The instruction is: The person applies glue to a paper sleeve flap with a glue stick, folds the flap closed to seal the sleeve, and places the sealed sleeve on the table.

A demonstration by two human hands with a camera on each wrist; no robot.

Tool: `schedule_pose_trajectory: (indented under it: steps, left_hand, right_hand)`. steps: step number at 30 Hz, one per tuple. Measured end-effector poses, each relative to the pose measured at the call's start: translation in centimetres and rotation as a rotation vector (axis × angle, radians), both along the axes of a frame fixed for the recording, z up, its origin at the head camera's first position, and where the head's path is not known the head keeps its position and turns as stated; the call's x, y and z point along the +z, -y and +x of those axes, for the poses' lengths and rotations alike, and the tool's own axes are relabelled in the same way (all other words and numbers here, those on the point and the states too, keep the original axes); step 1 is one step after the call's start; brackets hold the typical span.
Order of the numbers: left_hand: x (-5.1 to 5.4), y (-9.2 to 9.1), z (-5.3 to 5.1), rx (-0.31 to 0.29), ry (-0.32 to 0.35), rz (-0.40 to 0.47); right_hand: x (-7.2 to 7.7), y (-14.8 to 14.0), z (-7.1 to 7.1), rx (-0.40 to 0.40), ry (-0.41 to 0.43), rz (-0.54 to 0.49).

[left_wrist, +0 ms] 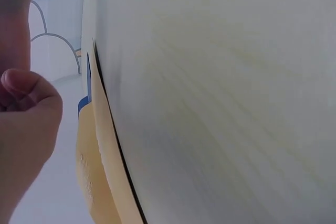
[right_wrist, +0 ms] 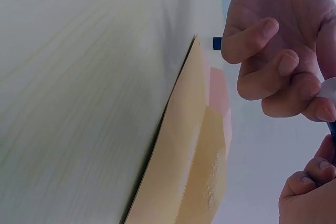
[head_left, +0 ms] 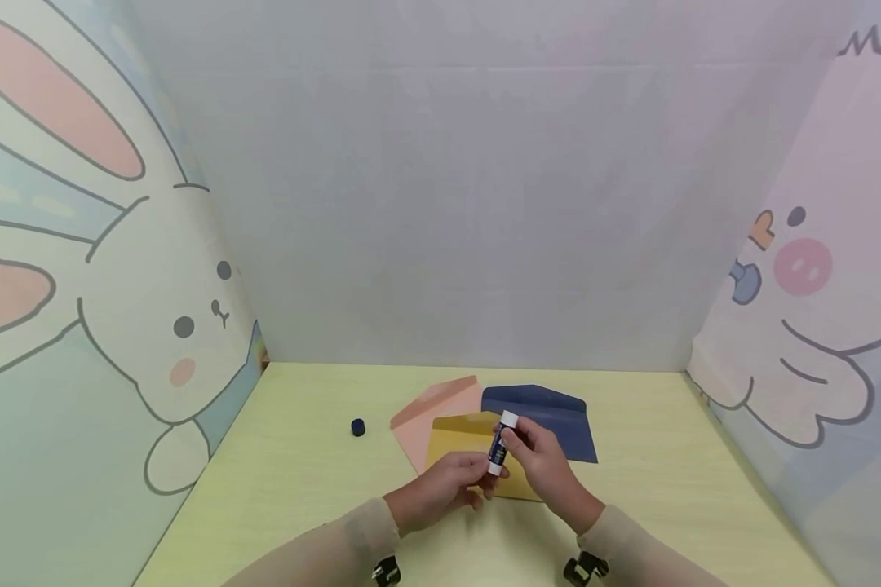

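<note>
Your left hand (head_left: 440, 487) pinches the lower white end of the glue stick (head_left: 497, 453) between thumb and fingers; your right hand (head_left: 551, 469) holds its upper part, thumb against the dark barrel, so both your grips are narrow and closed around the same thing; the stick is in the air over the yellow envelope (head_left: 455, 440), its top leaning a little to your right.

The yellow envelope lies nearest you on the pale table (head_left: 308, 481), its flap folded out away from you; whitish specks (right_wrist: 212, 182) mark that flap in your right wrist view; behind it, partly covered, lie the pink envelope (head_left: 429, 410) to the left and the navy envelope (head_left: 568, 424) to the right, flaps also spread away from you; a small dark cap (head_left: 358, 427) stands well apart to the left of the envelopes; a rabbit drawing (head_left: 154, 318) fills the left wall, and a plain pale wall (head_left: 470, 204) rises behind the table.
</note>
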State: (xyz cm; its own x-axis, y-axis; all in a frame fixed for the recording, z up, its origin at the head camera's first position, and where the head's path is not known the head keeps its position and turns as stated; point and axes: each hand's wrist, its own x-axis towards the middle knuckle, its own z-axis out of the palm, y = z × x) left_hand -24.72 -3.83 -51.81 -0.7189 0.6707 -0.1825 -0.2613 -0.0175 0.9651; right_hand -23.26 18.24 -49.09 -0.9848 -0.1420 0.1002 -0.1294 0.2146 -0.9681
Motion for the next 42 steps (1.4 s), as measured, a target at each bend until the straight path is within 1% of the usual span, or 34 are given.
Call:
schedule_pose_trajectory:
  steps: [2, 4, 6, 9, 11, 14, 16, 18, 20, 25, 27, 29, 32, 36, 38, 42]
  left_hand:
    - [0.1, -0.1, 0.1, 0.028, -0.032, -0.006]
    - [0.2, -0.2, 0.2, 0.067, -0.078, -0.025]
    - [0.3, -0.4, 0.3, 0.123, -0.127, -0.052]
    - [0.4, -0.8, 0.7, 0.215, -0.182, -0.101]
    - [0.6, -1.0, 0.9, 0.266, -0.195, -0.118]
    - [0.8, -1.3, 1.1, 0.299, -0.193, -0.12]
    - [0.9, -1.3, 1.0, 0.292, -0.185, -0.115]
    - [0.8, -1.2, 0.8, 0.259, -0.169, -0.107]
    - [0.6, -1.1, 0.6, 0.203, -0.141, -0.09]
    - [0.2, -0.5, 0.2, 0.028, -0.021, -0.004]
    - [0.2, -0.4, 0.2, -0.016, 0.016, 0.024]
    - [0.3, -0.4, 0.2, -0.029, 0.027, 0.033]
    - [0.4, -0.5, 0.3, -0.004, 0.018, 0.025]
    - [0.4, -0.6, 0.4, 0.058, -0.035, 0.003]
    - [0.4, -0.7, 0.5, 0.098, -0.072, -0.016]
    - [0.3, -1.0, 0.7, 0.207, -0.133, -0.066]
  right_hand:
    - [0.1, 0.1, 0.0, -0.007, -0.005, 0.003]
    - [0.3, 0.2, 0.1, -0.014, -0.005, 0.004]
    - [0.3, 0.3, 0.2, -0.014, -0.002, 0.01]
    - [0.3, 0.4, 0.2, -0.01, 0.003, 0.019]
    - [0.2, 0.4, 0.3, -0.006, 0.003, 0.023]
    - [0.1, 0.2, 0.2, -0.001, 0.0, 0.019]
    - [0.1, 0.2, 0.1, -0.01, -0.005, 0.014]
    - [0.1, 0.0, 0.1, -0.021, -0.014, 0.016]
    - [0.2, -0.1, 0.0, -0.035, -0.016, 0.016]
    - [0.1, -0.4, 0.0, -0.051, 0.01, -0.001]
    - [0.1, -0.5, 0.0, -0.044, 0.023, -0.008]
    - [0.0, -0.5, -0.1, -0.04, 0.033, -0.015]
    - [-0.1, -0.6, -0.1, -0.034, 0.037, -0.021]
    - [-0.1, -0.5, -0.2, -0.027, 0.025, -0.019]
    - [-0.2, -0.3, -0.2, -0.028, 0.017, -0.017]
    - [-0.1, 0.0, 0.0, -0.034, 0.002, 0.0]
